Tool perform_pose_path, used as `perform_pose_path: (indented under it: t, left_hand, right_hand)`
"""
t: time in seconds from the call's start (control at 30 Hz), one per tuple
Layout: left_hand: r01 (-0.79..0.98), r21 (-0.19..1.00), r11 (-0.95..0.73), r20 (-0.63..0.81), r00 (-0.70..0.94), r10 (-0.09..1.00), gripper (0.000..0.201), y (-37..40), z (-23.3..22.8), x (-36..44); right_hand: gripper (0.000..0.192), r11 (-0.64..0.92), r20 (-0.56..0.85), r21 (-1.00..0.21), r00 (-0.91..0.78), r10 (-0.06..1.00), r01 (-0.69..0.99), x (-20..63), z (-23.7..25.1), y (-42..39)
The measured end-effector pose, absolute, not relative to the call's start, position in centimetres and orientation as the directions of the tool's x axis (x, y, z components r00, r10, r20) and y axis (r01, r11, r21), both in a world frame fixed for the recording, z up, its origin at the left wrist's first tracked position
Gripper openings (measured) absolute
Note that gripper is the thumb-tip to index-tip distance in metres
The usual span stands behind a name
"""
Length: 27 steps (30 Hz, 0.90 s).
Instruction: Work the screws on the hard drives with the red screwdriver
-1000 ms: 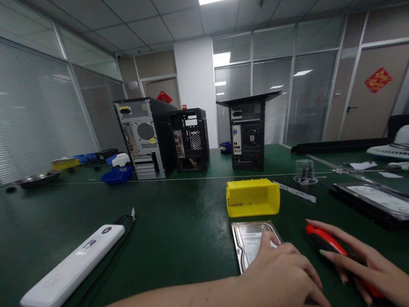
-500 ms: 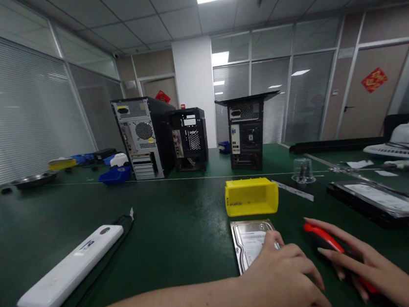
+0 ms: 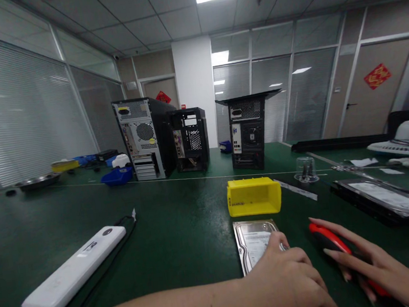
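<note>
Both forearms are bare and sleeveless; the right hand [image 3: 365,266] has long, pointed, unpainted-looking nails.

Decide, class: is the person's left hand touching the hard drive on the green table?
Touching. The head view shows the left hand lying on the near end of the hard drive, its fingers resting directly on the label with no gap.
</note>
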<state>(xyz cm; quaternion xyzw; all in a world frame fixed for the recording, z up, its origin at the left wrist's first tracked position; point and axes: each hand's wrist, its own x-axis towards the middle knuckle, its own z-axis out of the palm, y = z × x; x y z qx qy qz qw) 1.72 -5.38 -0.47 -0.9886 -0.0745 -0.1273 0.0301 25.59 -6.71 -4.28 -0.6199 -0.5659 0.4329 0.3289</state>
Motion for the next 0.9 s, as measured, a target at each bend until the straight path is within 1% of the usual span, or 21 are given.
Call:
perform_pose_path:
  t: [0.13, 0.27, 0.43, 0.57, 0.73, 0.83, 0.9]
  left_hand:
    - [0.176, -0.049, -0.983, 0.229, 0.96, 0.16, 0.028, -5.4, -0.4, 1.8]
    - [0.174, -0.041, -0.984, 0.231, 0.96, 0.16, 0.026, -5.5, -0.4, 1.8]
    - [0.183, -0.029, -0.983, 0.211, 0.962, 0.173, 0.028, -5.5, -0.3, 1.8]
    - [0.177, -0.082, -0.981, 0.221, 0.963, 0.155, 0.025, -5.5, -0.2, 1.8]
    - [0.109, -0.191, -0.976, 0.221, 0.973, 0.065, 0.023, -5.6, -0.2, 1.8]
    - [0.099, -0.195, -0.976, 0.214, 0.975, 0.056, 0.024, -5.7, -0.1, 1.9]
    - [0.109, -0.183, -0.977, 0.205, 0.976, 0.07, 0.025, -5.7, 0.0, 1.9]
  right_hand:
    - [0.11, -0.148, -0.167, -0.906, -0.012, 0.986, 0.397, 25.5, -4.3, -6.9]
    - [0.108, -0.134, -0.137, -0.912, 0.018, 0.99, 0.388, 25.7, -4.4, -6.9]
    - [0.114, -0.156, -0.176, -0.897, -0.012, 0.984, 0.413, 26.1, -4.7, -6.6]
    - [0.114, -0.153, -0.176, -0.894, -0.016, 0.984, 0.421, 25.8, -4.5, -6.8]
    - [0.114, -0.135, -0.124, -0.89, 0.053, 0.991, 0.436, 24.9, -4.0, -7.2]
    - [0.107, -0.124, -0.109, -0.888, 0.058, 0.992, 0.443, 24.7, -3.9, -7.3]
    - [0.105, -0.124, -0.107, -0.893, 0.064, 0.992, 0.433, 24.6, -3.8, -7.3]
